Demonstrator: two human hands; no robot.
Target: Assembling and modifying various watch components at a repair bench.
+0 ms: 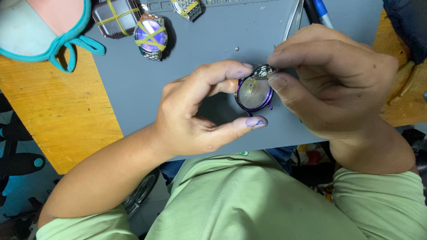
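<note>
Pinching the purple watch case [253, 93] edgewise in my left hand [195, 111], right hand [333, 84] closed on the small metal movement [264, 71] at its rim, best seated level; beyond, bare grey mat [209, 40], banded watches [150, 36] well apart, tweezers [293, 18] near.

Right hand [338, 80] hides watch case [254, 93] edge.

A grey mat [200, 49] is laid over a yellow wooden table [58, 111]; pale floor [153, 209] is seen below the grip.
</note>
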